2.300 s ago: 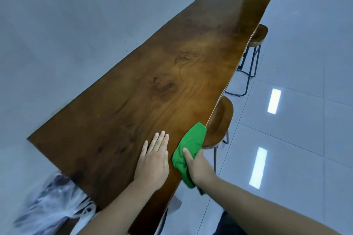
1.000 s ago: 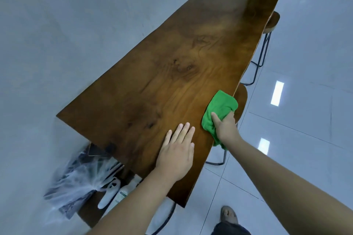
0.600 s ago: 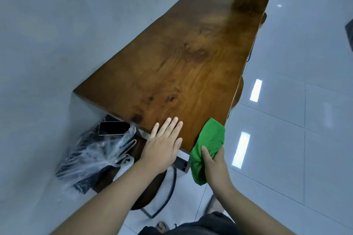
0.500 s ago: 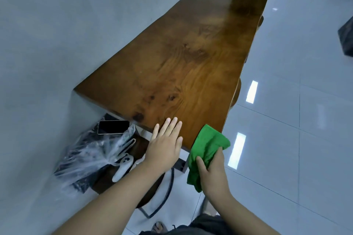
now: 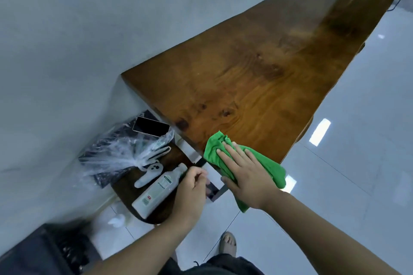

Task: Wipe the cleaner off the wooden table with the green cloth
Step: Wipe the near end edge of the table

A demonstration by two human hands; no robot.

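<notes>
Single view: wide-angle camera worn on person's head. Looks forward and steeply down over near end of wooden table (image 5: pixel 257 87). Both forearms enter from bottom edge. Left hand (image 5: pixel 192 187) and right hand (image 5: pixel 245 176) sit close to lens, low centre. Frame tilted: table runs from centre to far upper right. Wall (image 5: pixel 78 40) fills left, tiled floor (image 5: pixel 357 163) right. Wearer's foot (image 5: pixel 228 244) at bottom, almost straight below camera.
</notes>
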